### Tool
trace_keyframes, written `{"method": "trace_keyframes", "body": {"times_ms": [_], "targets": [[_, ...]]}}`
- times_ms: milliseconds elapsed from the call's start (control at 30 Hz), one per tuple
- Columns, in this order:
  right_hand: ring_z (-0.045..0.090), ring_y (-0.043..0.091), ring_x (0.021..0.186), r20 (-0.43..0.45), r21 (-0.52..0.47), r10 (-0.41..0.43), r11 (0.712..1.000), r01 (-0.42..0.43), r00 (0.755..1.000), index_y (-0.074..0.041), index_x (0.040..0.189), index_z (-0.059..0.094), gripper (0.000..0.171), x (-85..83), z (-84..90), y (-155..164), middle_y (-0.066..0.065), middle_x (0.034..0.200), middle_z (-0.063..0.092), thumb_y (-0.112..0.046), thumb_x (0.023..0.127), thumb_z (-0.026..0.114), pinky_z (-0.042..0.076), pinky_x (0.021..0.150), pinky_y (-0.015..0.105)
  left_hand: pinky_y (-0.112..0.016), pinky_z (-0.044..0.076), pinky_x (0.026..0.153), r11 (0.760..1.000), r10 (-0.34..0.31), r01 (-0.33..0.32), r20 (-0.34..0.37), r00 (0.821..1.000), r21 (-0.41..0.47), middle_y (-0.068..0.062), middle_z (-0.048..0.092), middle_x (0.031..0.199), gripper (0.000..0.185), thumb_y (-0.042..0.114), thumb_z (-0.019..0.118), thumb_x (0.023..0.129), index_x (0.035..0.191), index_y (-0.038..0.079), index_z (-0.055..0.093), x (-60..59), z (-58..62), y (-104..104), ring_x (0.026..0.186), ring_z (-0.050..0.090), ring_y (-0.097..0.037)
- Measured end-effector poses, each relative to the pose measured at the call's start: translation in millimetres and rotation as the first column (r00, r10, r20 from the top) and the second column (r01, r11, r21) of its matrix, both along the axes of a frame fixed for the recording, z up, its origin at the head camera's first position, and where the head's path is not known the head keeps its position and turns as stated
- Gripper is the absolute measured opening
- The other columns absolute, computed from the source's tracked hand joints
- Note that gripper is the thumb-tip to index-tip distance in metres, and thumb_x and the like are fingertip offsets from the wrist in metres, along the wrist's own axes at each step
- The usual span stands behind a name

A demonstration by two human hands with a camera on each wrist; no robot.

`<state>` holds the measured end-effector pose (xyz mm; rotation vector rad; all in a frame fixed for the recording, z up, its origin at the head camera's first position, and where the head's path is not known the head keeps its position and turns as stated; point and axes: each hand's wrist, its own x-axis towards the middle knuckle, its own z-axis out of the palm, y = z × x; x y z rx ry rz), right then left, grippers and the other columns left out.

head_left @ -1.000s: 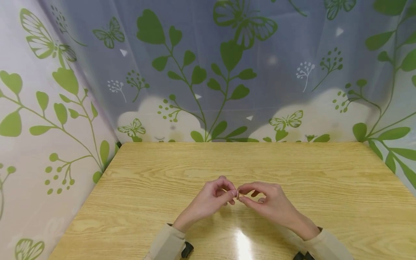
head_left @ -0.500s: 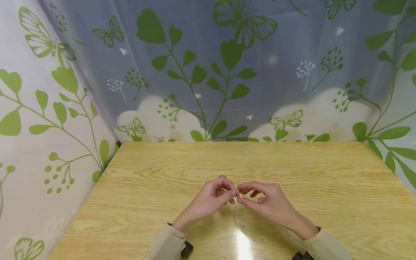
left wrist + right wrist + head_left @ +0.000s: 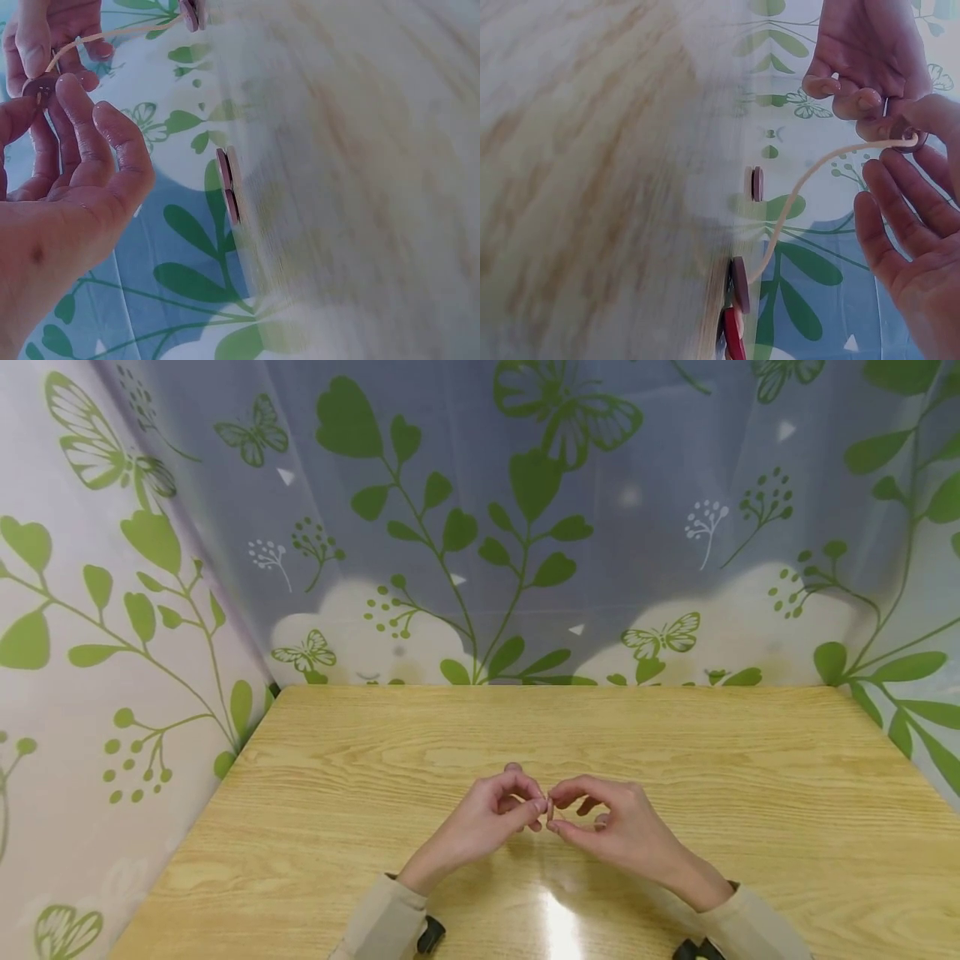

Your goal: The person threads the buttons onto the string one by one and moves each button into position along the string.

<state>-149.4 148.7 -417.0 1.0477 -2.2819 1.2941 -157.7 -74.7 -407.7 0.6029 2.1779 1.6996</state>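
Observation:
Over the middle of the wooden table, my left hand and right hand meet fingertip to fingertip. Between them they pinch a small brown button. The wrist views show that button threaded on a pale cord. The cord hangs down to another brown button on the table. My other fingers are loosely curled. How the cord's end sits in the button is hidden by the fingertips.
Loose buttons lie on the table under the hands: a brown pair, a single one and a red one. A curtain with green leaves and butterflies closes off the table's back and both sides.

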Motion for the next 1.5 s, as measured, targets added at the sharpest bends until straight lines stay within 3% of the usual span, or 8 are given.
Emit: {"method": "trace_keyframes", "body": {"times_ms": [233,433,633,767,967,1067,1233,1500], "targets": [[0.071,0.012,0.078,-0.02,0.002,0.001,1.0,-0.001,1.0,-0.017,0.105,0.072,0.03,-0.1,-0.3,0.0,-0.003,0.095,0.077,-0.003,0.081,0.083,0.06,0.063,0.032,-0.027,0.056,0.081,1.0,-0.005,0.005,0.012,1.0,0.0,-0.013,0.067,0.112,0.016,0.016,0.062,0.103,0.109,0.002,0.066,-0.5,-1.2,-2.3,0.09,0.074,-0.033],[0.071,0.012,0.079,-0.02,0.01,-0.003,1.0,0.003,1.0,-0.017,0.105,0.072,0.03,0.3,-0.1,0.9,-0.004,0.095,0.076,-0.003,0.081,0.083,0.06,0.064,0.031,-0.03,0.057,0.082,1.0,-0.007,0.007,0.019,1.0,0.009,-0.01,0.062,0.114,0.016,0.015,0.061,0.103,0.11,0.001,0.064,-0.3,-2.4,-4.8,0.086,0.072,-0.021],[0.07,0.01,0.08,-0.006,0.022,-0.01,1.0,0.01,1.0,-0.016,0.104,0.072,0.028,1.0,0.8,1.7,-0.005,0.096,0.076,-0.003,0.082,0.082,0.059,0.065,0.03,-0.041,0.06,0.085,1.0,-0.011,0.011,0.011,1.0,0.027,-0.009,0.055,0.117,0.014,0.013,0.06,0.103,0.109,0.0,0.063,-0.3,-3.7,-8.3,0.089,0.072,-0.033],[0.07,0.011,0.08,-0.017,0.025,-0.006,1.0,0.006,1.0,-0.014,0.103,0.072,0.027,0.5,0.4,1.9,-0.004,0.096,0.076,-0.002,0.081,0.082,0.059,0.065,0.029,-0.044,0.06,0.085,0.999,-0.01,0.01,0.003,1.0,0.035,-0.011,0.054,0.118,0.015,0.012,0.06,0.103,0.109,-0.001,0.063,-0.6,-3.7,-9.9,0.087,0.071,-0.029],[0.07,0.008,0.081,-0.03,0.032,-0.001,1.0,0.002,1.0,-0.016,0.103,0.071,0.029,-0.1,-1.1,2.3,-0.004,0.096,0.076,-0.002,0.081,0.082,0.059,0.065,0.029,-0.043,0.061,0.084,1.0,0.005,-0.005,0.002,1.0,0.021,-0.021,0.059,0.124,0.016,0.014,0.061,0.103,0.109,-0.001,0.063,-1.3,-4.4,-12.2,0.083,0.069,-0.014],[0.07,0.009,0.081,-0.027,0.035,0.006,0.999,-0.005,1.0,-0.015,0.103,0.07,0.029,-0.4,-1.3,2.5,-0.004,0.096,0.075,-0.002,0.081,0.082,0.059,0.065,0.03,-0.042,0.06,0.084,1.0,0.011,-0.011,0.001,1.0,0.012,-0.025,0.06,0.126,0.017,0.015,0.061,0.103,0.109,-0.001,0.063,-1.7,-4.4,-13.3,0.083,0.069,-0.016],[0.071,0.012,0.081,-0.016,0.041,0.014,0.999,-0.013,1.0,-0.014,0.104,0.07,0.028,-0.9,-0.9,2.9,-0.004,0.096,0.075,-0.002,0.082,0.082,0.06,0.066,0.03,-0.038,0.059,0.082,0.999,0.024,-0.024,-0.006,1.0,-0.023,-0.02,0.065,0.119,0.017,0.016,0.062,0.103,0.109,0.001,0.063,-2.0,-2.4,-14.8,0.086,0.071,-0.022],[0.07,0.013,0.081,-0.017,0.056,0.026,0.998,-0.025,1.0,-0.017,0.104,0.067,0.031,-1.5,0.2,3.9,-0.006,0.095,0.074,-0.001,0.081,0.081,0.059,0.066,0.03,-0.041,0.058,0.086,0.999,0.012,-0.012,0.0,1.0,-0.05,-0.02,0.065,0.119,0.019,0.019,0.062,0.103,0.11,0.002,0.063,-1.9,2.7,-18.2,0.087,0.07,-0.017]]}}
